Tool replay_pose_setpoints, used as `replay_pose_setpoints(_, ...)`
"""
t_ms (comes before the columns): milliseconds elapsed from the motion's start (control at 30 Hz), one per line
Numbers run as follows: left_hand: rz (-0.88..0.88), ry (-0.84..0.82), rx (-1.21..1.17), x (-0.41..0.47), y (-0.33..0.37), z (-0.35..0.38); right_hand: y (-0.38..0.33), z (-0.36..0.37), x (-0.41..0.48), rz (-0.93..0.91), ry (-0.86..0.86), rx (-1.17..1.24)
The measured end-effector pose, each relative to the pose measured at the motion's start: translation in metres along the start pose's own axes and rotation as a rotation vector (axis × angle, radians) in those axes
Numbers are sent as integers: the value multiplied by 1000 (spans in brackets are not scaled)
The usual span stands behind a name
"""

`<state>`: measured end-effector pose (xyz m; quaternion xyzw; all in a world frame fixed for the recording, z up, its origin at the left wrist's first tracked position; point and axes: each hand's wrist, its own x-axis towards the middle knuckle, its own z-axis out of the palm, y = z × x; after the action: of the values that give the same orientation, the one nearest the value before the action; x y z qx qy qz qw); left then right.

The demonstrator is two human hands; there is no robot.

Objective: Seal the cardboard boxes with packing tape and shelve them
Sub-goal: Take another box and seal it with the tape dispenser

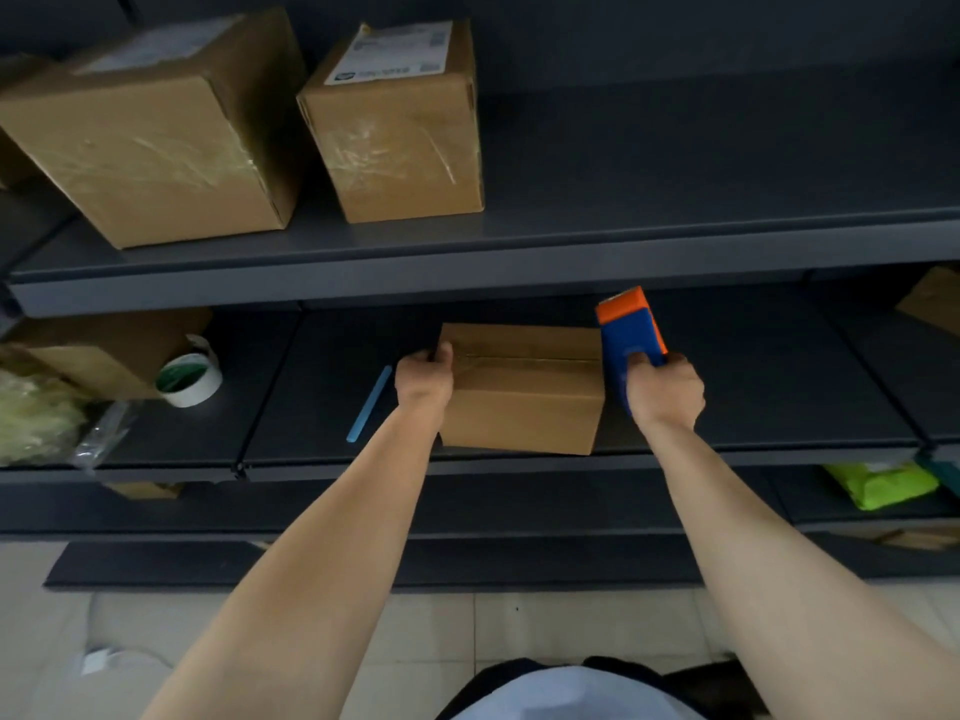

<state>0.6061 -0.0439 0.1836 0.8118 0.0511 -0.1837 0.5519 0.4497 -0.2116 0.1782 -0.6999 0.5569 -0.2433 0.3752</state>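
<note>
A small cardboard box [524, 402] sits on the middle shelf [727, 449], flaps closed, with clear tape along its top seam. My left hand [423, 379] grips the box's left top edge, thumb over the top. My right hand [667, 389] grips a blue and orange tape dispenser [631, 337] held against the box's right side. Two larger taped boxes stand on the upper shelf [675, 236]: a big box [150, 132] at the left and a labelled box [400, 127] beside it.
A roll of tape [189, 379] lies left on the middle shelf next to another box [104, 350] and a plastic bag of filler [36, 413]. A blue strip [370, 403] lies beside my left hand. A green packet [883, 483] sits on a lower shelf at the right.
</note>
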Motion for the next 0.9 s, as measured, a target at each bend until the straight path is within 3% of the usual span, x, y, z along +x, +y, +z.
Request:
replay_pose_setpoints(233, 59, -2, 13, 7, 6, -2, -6, -29, -3, -189, 99, 156)
replay_pose_setpoints(367, 70, -66, 83, 14, 12, -9, -16, -43, -8, -349, -14, 100)
replay_pose_setpoints(500, 95, -119, 213, 13, 16, -15, -20, -47, -10, -302, -133, 65)
replay_pose_setpoints(600, 306, 14, 533, 4, 22, -15, -18, -48, -13, -309, -184, 49)
replay_pose_setpoints(667, 528, 65, 560, -14, 27, -8, -17, -49, -15, -319, -187, 72)
replay_pose_setpoints(733, 502, -139, 322, -35, 30, 3, -17, -51, -17, -331, -202, 109)
replay_pose_setpoints(833, 86, -584, -92, -58, 38, 16, -17, -54, -18, -345, -255, 173)
replay_pose_setpoints(900, -42, -692, -275, -60, 38, 18, -17, -56, -18, -351, -279, 182)
